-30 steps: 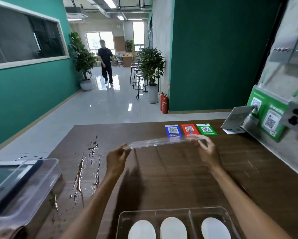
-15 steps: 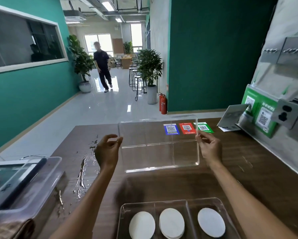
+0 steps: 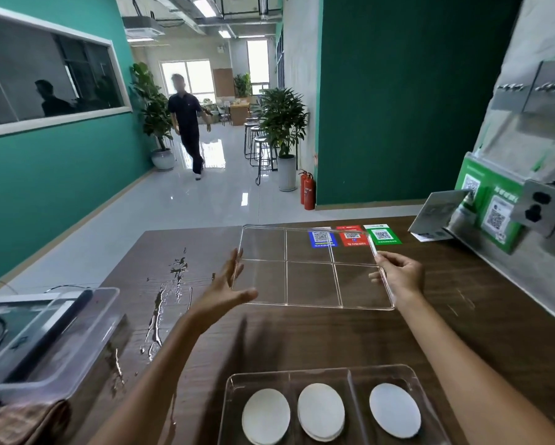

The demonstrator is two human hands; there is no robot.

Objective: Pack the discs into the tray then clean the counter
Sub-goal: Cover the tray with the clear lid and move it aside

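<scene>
My clear plastic tray (image 3: 334,379) sits at the near edge of the brown wood-grain worktop (image 3: 462,316). Its three compartments that show lie side by side, each holding round white discs: one disc (image 3: 266,415) in the left cell, a small stack (image 3: 321,411) in the middle cell, one disc (image 3: 394,409) in the right cell. I cannot tell how many are in the stack.

Above the middle of the worktop I hold a flat clear plastic lid (image 3: 311,268), marked by thin lines into six squares, two rows of three, tilted up towards me. My right hand (image 3: 401,276) pinches its right edge between thumb and fingers. My left hand (image 3: 223,292) is spread wide, fingers straight against the lid's left edge, thumb under its near left corner.

At the far edge lie three flat QR-code cards in a row: blue (image 3: 322,239), red (image 3: 353,237) and green (image 3: 382,234), the first two seen through the lid. Their writing is too small to read.

A streak of spilled water (image 3: 160,303) glistens along the left side of the worktop. Off the left edge stands a clear plastic bin (image 3: 74,345), with a folded brown cloth (image 3: 22,422) beside it. On the grey wall to the right hang green QR signs (image 3: 491,210) and a metal socket plate (image 3: 539,207). A person in dark clothes (image 3: 188,123) walks in the corridor beyond
</scene>
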